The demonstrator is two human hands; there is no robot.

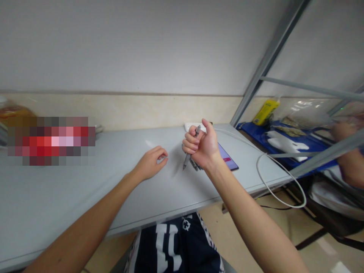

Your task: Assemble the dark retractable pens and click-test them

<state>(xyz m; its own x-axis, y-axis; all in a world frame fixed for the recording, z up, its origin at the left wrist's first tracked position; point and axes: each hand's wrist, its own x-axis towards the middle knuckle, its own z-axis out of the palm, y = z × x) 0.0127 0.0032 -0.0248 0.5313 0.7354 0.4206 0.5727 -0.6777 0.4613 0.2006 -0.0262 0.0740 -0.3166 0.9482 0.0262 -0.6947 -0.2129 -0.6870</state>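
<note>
My right hand [200, 146] is raised over the desk, palm turned up, with its fingers wrapped round a grey pen [186, 161]. The pen slants down to the left, and its lower tip points at the desktop; the thumb sticks up away from it. Below that hand lie a few more pens [194, 164], partly hidden by it. A tablet-like device [229, 158] with a lit screen lies just behind my right wrist. My left hand [150, 163] rests on the desk to the left, loosely curled, with a gap between thumb and fingers and nothing in it.
The pale desk [127, 204] runs along a wall. A white power strip or box [189, 126] sits at the back, and a white cable [303, 193] loops over the right edge. Beyond a metal post [256, 79] is a blue surface with a yellow pack [265, 112] and another person's arm [349, 163].
</note>
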